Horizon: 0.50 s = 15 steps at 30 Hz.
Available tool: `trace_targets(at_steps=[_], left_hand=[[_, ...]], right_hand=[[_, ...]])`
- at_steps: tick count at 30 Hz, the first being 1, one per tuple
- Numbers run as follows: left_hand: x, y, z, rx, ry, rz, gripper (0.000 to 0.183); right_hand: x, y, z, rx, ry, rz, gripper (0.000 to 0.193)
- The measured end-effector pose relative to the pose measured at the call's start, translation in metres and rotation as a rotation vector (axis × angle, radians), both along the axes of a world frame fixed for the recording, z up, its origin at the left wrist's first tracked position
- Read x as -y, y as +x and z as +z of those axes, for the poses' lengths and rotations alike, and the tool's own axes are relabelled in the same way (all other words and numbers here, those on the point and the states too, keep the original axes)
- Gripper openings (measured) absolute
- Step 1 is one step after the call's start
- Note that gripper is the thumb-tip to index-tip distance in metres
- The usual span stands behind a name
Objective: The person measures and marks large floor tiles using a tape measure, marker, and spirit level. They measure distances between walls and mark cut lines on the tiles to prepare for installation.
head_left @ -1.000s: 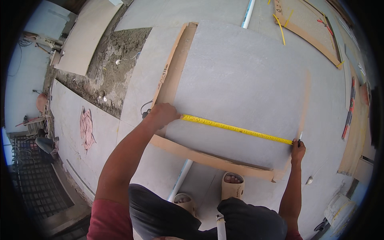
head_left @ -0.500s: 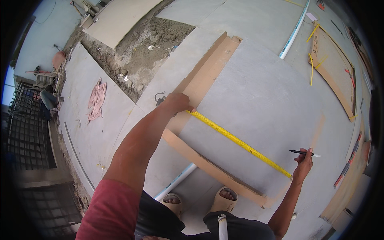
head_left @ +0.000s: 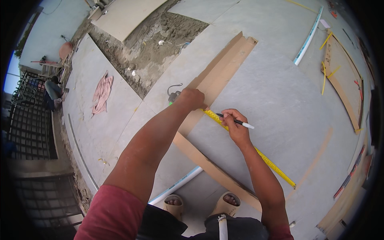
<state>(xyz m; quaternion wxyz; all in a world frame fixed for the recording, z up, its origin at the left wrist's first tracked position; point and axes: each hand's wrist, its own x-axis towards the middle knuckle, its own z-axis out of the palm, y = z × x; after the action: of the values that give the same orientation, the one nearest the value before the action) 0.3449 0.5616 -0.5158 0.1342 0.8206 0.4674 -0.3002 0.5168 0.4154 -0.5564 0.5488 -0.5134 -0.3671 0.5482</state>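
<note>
A yellow tape measure [head_left: 278,171] stretches diagonally over a large grey tile [head_left: 276,92], its free end resting near the tile's right side. My left hand [head_left: 192,99] is closed on the tape measure at the other end; part of its dark case, with a green spot and a curved strap, shows beside the fist. Close by, my right hand [head_left: 237,127] pinches a black marker [head_left: 242,123] with a white end, pointing its dark tip toward the blade by my left hand. My right forearm crosses over the middle of the blade. Folded cardboard [head_left: 226,66] lies along the tile's left edge.
Another cardboard strip [head_left: 214,164] borders the near edge, above my sandalled feet. White pipes [head_left: 178,185] lie near and far. A pink cloth [head_left: 103,94] and rough mortar [head_left: 160,40] are at left; a cardboard frame [head_left: 340,88] lies right. A person [head_left: 53,90] sits far left.
My right hand has moved left with the marker, from the tape's free end to beside my left hand. The view has shifted slightly; my left hand keeps its hold.
</note>
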Motion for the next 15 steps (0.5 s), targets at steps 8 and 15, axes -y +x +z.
trace_targets(at_steps=[8,15], left_hand=[[0.004,0.003,-0.002,-0.03,0.039,0.026,0.055],[0.001,0.005,0.004,-0.009,-0.048,0.056,0.058]], right_hand=[[-0.015,-0.02,-0.032,0.314,0.077,-0.025,0.004],[-0.015,-0.021,-0.028,0.367,0.086,-0.025,0.004]])
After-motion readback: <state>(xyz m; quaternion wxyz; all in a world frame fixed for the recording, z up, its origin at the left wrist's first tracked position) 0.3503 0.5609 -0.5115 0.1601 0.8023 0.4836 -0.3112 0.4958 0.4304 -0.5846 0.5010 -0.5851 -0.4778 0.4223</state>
